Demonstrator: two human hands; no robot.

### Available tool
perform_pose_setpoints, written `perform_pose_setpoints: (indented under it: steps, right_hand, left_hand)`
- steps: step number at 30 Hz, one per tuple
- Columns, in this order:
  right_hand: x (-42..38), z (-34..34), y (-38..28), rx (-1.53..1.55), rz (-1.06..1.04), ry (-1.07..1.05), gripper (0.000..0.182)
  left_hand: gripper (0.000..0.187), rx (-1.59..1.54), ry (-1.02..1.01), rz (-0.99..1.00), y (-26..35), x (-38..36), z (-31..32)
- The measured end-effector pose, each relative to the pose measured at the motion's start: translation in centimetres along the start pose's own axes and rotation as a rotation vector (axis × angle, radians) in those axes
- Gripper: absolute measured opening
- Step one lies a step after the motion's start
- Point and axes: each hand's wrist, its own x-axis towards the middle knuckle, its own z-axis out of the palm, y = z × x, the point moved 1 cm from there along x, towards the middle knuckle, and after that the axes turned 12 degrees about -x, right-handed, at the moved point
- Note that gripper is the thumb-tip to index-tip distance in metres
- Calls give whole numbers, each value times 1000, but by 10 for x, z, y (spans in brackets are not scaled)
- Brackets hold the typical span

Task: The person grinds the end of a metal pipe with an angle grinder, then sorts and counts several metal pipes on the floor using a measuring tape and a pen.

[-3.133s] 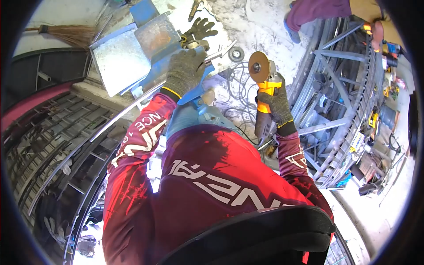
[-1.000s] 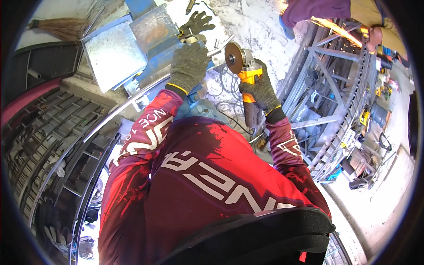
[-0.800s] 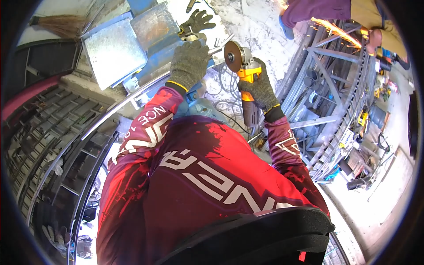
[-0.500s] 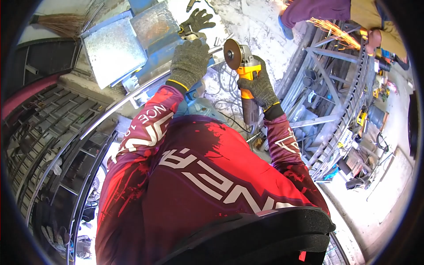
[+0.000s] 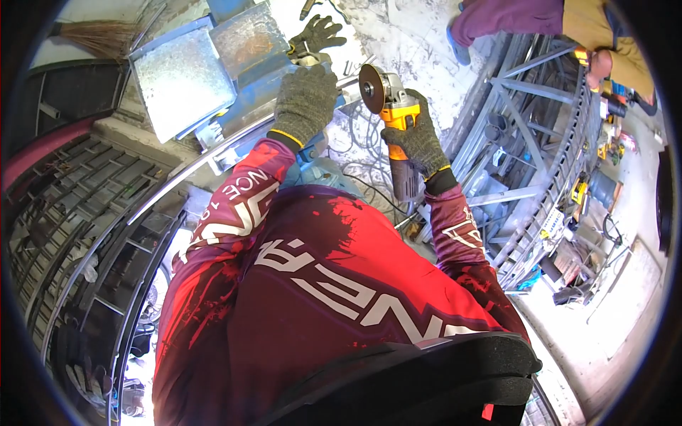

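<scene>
My right hand [image 5: 422,142], in a dark grey knit glove, grips a yellow and black angle grinder [image 5: 400,117]. Its brown disc [image 5: 369,89] faces left, beside the end of a long metal bar [image 5: 186,174]. My left hand [image 5: 305,103], gloved alike, is closed over the blue metal machine [image 5: 259,92], where the bar passes; I cannot tell what its fingers hold. Just beyond its knuckles sits a small pale metal piece [image 5: 307,59]. Another dark glove [image 5: 320,34] lies spread behind that.
A square metal tray [image 5: 183,78] stands left of the machine. Cables [image 5: 366,138] trail on the floor. Steel frames [image 5: 529,128] lie along the right, with another person [image 5: 604,32] at upper right. Metal racks [image 5: 78,192] fill the left; a broom [image 5: 96,33] lies behind.
The sparks at the upper right, near the other person, have gone. The grinder and both my hands are almost where they were.
</scene>
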Motion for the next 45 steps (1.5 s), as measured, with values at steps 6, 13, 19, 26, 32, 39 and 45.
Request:
perform_pose_setpoints:
  steps: [6,13,19,26,32,39,45]
  right_hand:
    - [2,0,-1,13,21,-6,90]
    - [2,2,2,-16,8,20,88]
    - [2,2,-2,-27,20,12,88]
    - [3,1,0,-33,20,6,88]
    - [5,0,1,-34,21,8,91]
    - [6,0,1,-58,5,12,90]
    - [3,-1,-9,-24,50,-14,88]
  left_hand:
    - [22,38,-40,0,1,0,-3]
    - [24,-4,-19,-8,-1,0,0]
    - [19,31,-8,23,0,0,-1]
    - [20,35,-9,20,2,0,-4]
    - [19,40,-9,22,3,0,-6]
    - [20,41,-12,13,4,0,-5]
    - [22,25,-42,8,3,0,-4]
